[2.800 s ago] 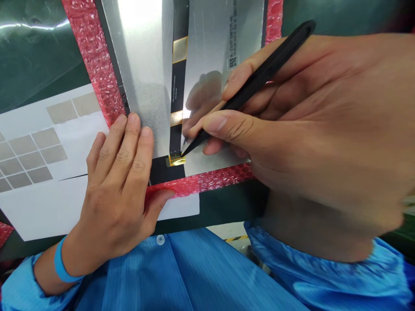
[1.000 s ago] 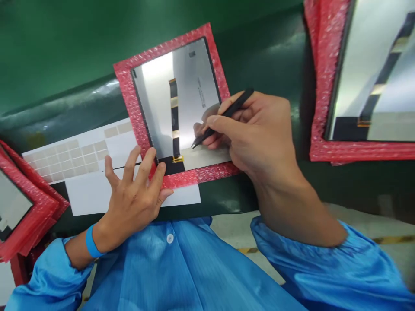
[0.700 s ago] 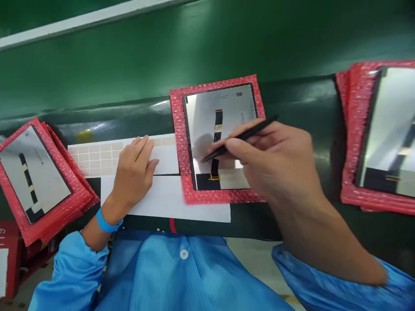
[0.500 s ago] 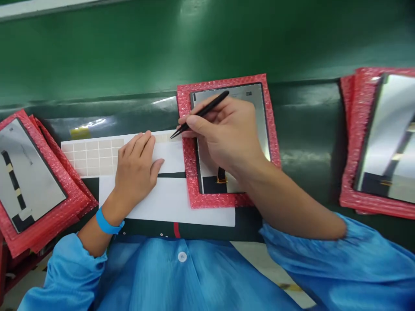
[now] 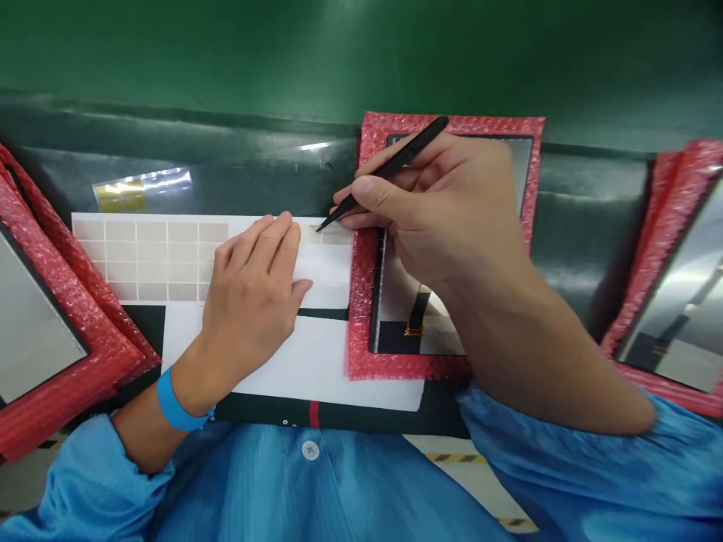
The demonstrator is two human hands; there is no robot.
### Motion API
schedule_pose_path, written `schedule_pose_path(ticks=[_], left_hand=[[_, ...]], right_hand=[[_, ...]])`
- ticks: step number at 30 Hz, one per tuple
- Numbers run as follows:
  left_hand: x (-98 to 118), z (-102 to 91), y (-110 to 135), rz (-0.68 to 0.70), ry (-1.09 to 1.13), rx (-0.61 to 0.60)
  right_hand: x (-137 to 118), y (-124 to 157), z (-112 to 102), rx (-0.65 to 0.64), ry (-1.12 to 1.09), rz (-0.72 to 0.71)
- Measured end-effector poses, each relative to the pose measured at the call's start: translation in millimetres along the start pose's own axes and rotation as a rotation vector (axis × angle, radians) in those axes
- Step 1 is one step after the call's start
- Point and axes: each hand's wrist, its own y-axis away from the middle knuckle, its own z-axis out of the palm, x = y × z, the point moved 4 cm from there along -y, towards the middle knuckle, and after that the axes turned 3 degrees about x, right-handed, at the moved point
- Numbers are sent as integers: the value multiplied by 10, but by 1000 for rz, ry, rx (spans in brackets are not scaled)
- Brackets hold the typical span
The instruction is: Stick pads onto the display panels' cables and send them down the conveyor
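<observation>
My right hand (image 5: 452,211) is closed around black tweezers (image 5: 404,156), whose tip points down-left at a label on the upper right part of the sticker sheet (image 5: 152,260). That white sheet carries rows of pale rectangular labels. Flat on it lies my left hand (image 5: 254,290), fingers stretched out and thumb apart, covering its middle. Beneath my right hand a display panel (image 5: 392,301) with a short black flex cable (image 5: 418,310) rests on red bubble wrap (image 5: 364,342). The hand and forearm hide much of the panel.
A blank white sheet (image 5: 316,357) lies below the sticker sheet. More panels on red bubble wrap stand at the left (image 5: 34,324) and right (image 5: 678,324). A clear strip with yellow labels (image 5: 121,197) lies behind, on the green bench (image 5: 282,60).
The view has shifted and come closer. The tweezers' tip remains near the labels at the sheet's upper right. My left hand still presses on the sheet.
</observation>
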Motion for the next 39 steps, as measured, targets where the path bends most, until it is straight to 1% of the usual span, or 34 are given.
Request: schedule_pose_path(ticks=[5,7,10,11,13,15,17,18,20,21,23,25,27,30,33,39], left_hand=[[-20,7,7,-7,15,12],[-41,18,7,-7,15,19],[-88,34,-2,15,15,33],[-108,35,-9,24,15,40],[-144,29,-26,38,9,61],[-144,7,-45,52,-10,90],[-61,-39,-52,93,-29,147],[22,-69,-48,135,-24,184],[264,-113,-21,250,29,238],[404,-117,-3,309,70,243],[669,-71,31,398,135,195],[860,22,56,441,144,117],[948,118,71,454,117,58],[948,195,84,451,92,24],[921,208,93,454,95,6],[933,222,101,447,118,0]], right_hand=[[-7,19,59,40,-21,-20],[-37,54,89,53,-64,-44],[-131,105,30,69,-178,-99],[-167,125,-36,77,-201,-110],[-224,184,-238,95,-212,-110],[-240,286,-512,124,-198,-89],[-197,430,-804,154,-178,-60],[-152,507,-939,166,-165,-40],[-28,647,-1158,179,-140,12],[41,700,-1234,176,-133,44],[156,767,-1322,165,-134,98],[206,791,-1338,154,-147,121],[189,793,-1305,141,-145,117],[116,794,-1222,134,-98,124],[63,809,-1165,173,-44,153],[14,831,-1153,232,52,179]])
